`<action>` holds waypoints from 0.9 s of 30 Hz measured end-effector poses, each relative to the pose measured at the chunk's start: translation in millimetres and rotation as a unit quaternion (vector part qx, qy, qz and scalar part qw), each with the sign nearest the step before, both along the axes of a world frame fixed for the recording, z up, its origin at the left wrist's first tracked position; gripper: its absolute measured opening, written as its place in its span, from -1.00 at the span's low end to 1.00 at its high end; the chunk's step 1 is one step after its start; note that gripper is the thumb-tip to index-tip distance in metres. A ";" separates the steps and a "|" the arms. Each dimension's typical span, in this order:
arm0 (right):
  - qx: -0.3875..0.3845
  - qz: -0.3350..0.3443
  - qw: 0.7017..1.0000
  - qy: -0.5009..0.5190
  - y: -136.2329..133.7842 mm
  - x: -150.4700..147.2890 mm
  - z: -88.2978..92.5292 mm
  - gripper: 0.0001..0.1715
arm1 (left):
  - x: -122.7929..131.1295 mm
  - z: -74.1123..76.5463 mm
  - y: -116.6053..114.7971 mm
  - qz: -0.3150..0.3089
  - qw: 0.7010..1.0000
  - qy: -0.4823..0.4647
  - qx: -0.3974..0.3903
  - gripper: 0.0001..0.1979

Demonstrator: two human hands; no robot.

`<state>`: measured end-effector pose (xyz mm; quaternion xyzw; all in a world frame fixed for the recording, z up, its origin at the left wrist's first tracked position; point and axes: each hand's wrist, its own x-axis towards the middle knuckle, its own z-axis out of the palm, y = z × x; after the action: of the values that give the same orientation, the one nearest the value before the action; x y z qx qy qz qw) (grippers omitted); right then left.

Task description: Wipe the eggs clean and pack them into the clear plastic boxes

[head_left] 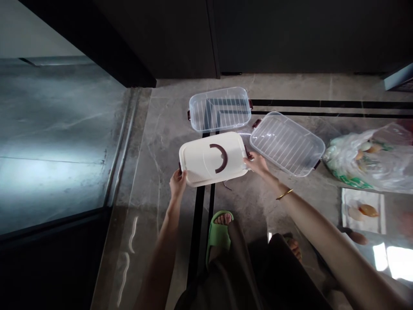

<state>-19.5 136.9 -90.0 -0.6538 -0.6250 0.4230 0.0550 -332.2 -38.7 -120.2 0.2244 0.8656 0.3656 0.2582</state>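
Between my two hands is a cream storage box lid [200, 161] with a curved brown handle and brown side clips. My left hand [177, 184] is closed on its left end, fingers by the clip. My right hand [256, 163] grips the right end near the other clip. Whether a container sits under the lid I cannot tell. Just beyond it rests a clear ribbed plastic container [222, 114] with brown clips. A second clear plastic container [287, 144] lies at an angle to the right of my right hand.
A plastic bag [371, 155] of eggs or similar round items lies at the right. Below it, a white paper towel [364, 198] carries an egg and a brownish piece. Dark cabinets [290, 38] border the far side. A green slipper [220, 234] stands on the tiled floor [151, 181].
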 end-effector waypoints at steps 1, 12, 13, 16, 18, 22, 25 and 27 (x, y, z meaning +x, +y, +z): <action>-0.008 0.001 1.000 0.009 1.8 2.3 -2.1 -0.67 | -1.8 -1.8 0.6 0.011 1.000 -0.021 0.011 -0.66; -0.046 -0.032 0.996 0.075 9.8 15.4 -23.1 -0.64 | -16.3 -6.8 7.3 0.104 0.978 -0.164 0.076 -0.40; -0.049 -0.037 0.995 0.078 10.0 15.3 -24.0 -0.63 | -16.3 -7.1 7.6 0.108 0.977 -0.167 0.076 -0.41; -0.053 -0.048 0.994 0.080 10.4 15.2 -24.8 -0.61 | -15.2 -6.6 6.9 0.114 0.975 -0.172 0.078 -0.46; -0.050 -0.053 0.994 0.082 10.5 15.2 -24.8 -0.63 | -13.4 -4.4 4.8 0.109 0.976 -0.171 0.082 -0.51; -0.043 -0.064 0.993 0.089 9.0 14.2 -26.9 -0.66 | -6.7 1.5 -0.1 0.087 0.979 -0.156 0.096 -0.63; -0.047 -0.077 0.992 0.093 7.2 12.5 -29.0 -0.64 | 2.5 1.8 1.1 0.086 0.979 -0.148 0.114 -0.67; -0.051 -0.084 0.990 0.096 6.4 11.6 -29.1 -0.61 | 9.5 -0.1 4.7 0.095 0.976 -0.145 0.130 -0.65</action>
<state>-8.0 143.3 -119.1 -0.6622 -0.5370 0.5094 0.1167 -322.8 -34.0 -120.3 0.1172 0.7813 0.5265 0.3140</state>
